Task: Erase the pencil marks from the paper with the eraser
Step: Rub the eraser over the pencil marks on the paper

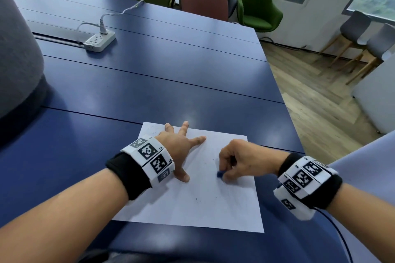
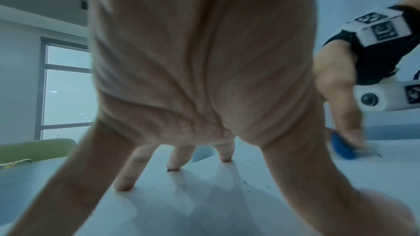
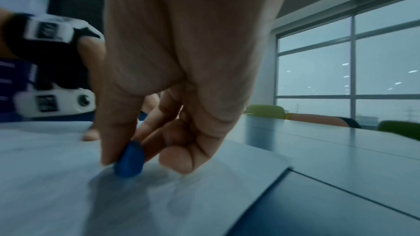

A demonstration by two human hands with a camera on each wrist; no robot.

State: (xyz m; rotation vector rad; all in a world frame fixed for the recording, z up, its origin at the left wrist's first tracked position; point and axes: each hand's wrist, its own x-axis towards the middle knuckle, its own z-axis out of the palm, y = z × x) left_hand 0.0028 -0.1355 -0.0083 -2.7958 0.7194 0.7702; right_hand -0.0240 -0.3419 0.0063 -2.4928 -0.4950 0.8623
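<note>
A white sheet of paper (image 1: pixel 198 198) lies on the blue table (image 1: pixel 149 83) near its front edge. My left hand (image 1: pixel 181 145) presses on the sheet's upper left part with fingers spread and straight (image 2: pixel 124 184). My right hand (image 1: pixel 233 162) pinches a small blue eraser (image 1: pixel 220 174) between thumb and fingers, its tip on the paper at the sheet's right side (image 3: pixel 129 161). Dark eraser crumbs (image 1: pixel 205 164) dot the paper between the hands. Faint marks show at the sheet's top left corner (image 1: pixel 152 128). The blue eraser (image 2: pixel 341 147) also appears blurred in the left wrist view.
A white power strip (image 1: pixel 99 41) with its cable sits far back left on the table. A grey rounded object (image 1: pixel 19 55) stands at the left edge. Chairs (image 1: pixel 258 6) line the far side. The table's right edge (image 1: pixel 284 102) drops to a wooden floor.
</note>
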